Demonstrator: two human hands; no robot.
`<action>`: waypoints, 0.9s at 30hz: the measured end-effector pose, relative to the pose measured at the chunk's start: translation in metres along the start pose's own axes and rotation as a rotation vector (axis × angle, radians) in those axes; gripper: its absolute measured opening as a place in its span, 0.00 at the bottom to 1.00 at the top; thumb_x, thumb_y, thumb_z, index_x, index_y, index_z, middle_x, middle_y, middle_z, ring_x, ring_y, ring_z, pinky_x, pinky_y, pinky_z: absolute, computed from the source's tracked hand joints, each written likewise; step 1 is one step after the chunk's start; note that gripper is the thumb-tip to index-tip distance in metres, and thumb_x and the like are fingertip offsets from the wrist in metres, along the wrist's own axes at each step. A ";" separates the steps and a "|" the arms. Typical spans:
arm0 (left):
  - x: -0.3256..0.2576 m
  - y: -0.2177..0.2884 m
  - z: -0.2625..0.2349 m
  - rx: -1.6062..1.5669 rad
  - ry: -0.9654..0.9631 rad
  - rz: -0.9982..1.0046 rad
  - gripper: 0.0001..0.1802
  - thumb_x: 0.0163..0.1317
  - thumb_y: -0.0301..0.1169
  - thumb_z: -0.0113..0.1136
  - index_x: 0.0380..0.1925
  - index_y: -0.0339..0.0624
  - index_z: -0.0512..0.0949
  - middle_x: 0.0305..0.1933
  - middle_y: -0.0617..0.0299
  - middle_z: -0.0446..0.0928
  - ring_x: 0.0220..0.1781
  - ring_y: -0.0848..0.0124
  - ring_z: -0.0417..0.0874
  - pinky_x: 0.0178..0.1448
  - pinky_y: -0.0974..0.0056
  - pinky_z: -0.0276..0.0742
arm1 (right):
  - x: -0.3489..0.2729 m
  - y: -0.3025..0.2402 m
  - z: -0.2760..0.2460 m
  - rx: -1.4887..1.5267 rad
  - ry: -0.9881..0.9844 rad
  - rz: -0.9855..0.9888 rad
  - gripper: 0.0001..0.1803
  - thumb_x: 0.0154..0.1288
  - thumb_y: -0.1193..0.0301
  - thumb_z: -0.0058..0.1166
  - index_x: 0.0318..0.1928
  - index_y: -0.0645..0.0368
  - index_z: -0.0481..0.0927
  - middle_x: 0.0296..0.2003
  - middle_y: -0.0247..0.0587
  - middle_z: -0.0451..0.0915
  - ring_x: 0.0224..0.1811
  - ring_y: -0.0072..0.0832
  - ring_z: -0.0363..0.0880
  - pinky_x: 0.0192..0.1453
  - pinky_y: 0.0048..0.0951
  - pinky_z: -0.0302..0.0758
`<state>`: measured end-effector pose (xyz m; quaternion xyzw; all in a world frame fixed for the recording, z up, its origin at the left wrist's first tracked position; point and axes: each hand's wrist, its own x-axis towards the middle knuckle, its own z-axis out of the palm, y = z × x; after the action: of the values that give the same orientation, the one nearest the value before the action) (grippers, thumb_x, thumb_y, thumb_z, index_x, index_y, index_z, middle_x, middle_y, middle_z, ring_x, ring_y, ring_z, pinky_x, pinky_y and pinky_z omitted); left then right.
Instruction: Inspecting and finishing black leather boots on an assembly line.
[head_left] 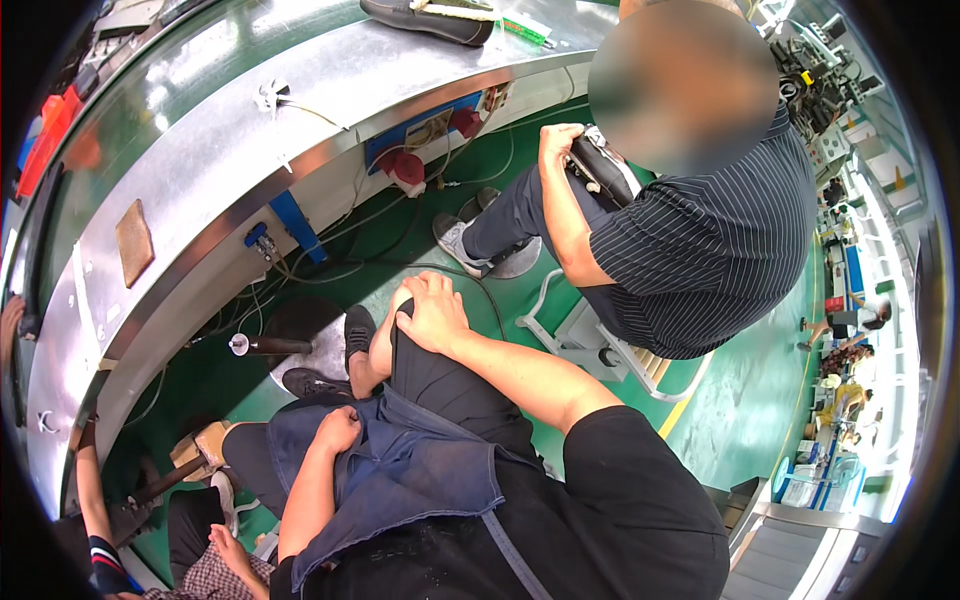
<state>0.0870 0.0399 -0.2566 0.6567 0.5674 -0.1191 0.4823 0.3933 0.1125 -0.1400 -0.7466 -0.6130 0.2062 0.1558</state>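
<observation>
My right hand (433,312) lies over my raised knee, its fingers stretched out and holding nothing visible. Around that knee the black trouser leg (445,385) is bunched, with bare shin below it. On my lap my left hand (338,430) is closed in a loose fist against a dark blue apron (410,475); its palm side is hidden, so whether it holds anything cannot be made out. Neither hand touches the bench. Across from me, a seated person in a striped shirt (715,235) grips a black shoe (605,170) on their lap.
A curved metal bench (205,135) carries a brown pad (134,243), a white scrap (272,96) and a dark shoe (430,20) beside a green-and-white strip (525,30). Cables and red plugs (402,168) hang beneath. Another person's arm (92,485) reaches the bench at lower left.
</observation>
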 end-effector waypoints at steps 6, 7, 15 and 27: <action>-0.002 0.002 -0.001 -0.002 -0.001 0.010 0.16 0.56 0.35 0.61 0.42 0.37 0.83 0.43 0.39 0.84 0.52 0.45 0.85 0.57 0.50 0.79 | 0.000 0.000 -0.001 0.003 0.004 0.005 0.35 0.56 0.60 0.63 0.65 0.55 0.74 0.65 0.51 0.67 0.71 0.50 0.62 0.68 0.61 0.68; -0.002 0.002 -0.002 -0.002 0.001 0.010 0.16 0.56 0.35 0.61 0.42 0.37 0.83 0.43 0.39 0.84 0.52 0.45 0.85 0.57 0.50 0.79 | 0.000 -0.001 -0.002 0.003 0.002 0.006 0.34 0.56 0.60 0.63 0.64 0.55 0.74 0.65 0.51 0.67 0.71 0.50 0.62 0.68 0.61 0.68; -0.001 -0.001 0.001 0.010 0.002 0.003 0.16 0.56 0.35 0.61 0.42 0.38 0.83 0.44 0.40 0.84 0.52 0.46 0.85 0.57 0.50 0.79 | -0.001 -0.001 -0.003 0.010 0.002 0.013 0.34 0.57 0.60 0.63 0.64 0.55 0.74 0.64 0.50 0.68 0.71 0.49 0.62 0.68 0.61 0.68; -0.001 0.000 0.001 0.033 0.009 0.021 0.15 0.57 0.35 0.62 0.42 0.38 0.83 0.44 0.41 0.84 0.51 0.47 0.85 0.56 0.51 0.80 | -0.001 -0.001 -0.005 0.009 -0.008 0.026 0.34 0.57 0.59 0.63 0.64 0.54 0.74 0.65 0.51 0.67 0.72 0.49 0.61 0.68 0.59 0.67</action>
<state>0.0871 0.0390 -0.2564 0.6711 0.5606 -0.1205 0.4700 0.3946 0.1121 -0.1354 -0.7530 -0.6029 0.2142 0.1540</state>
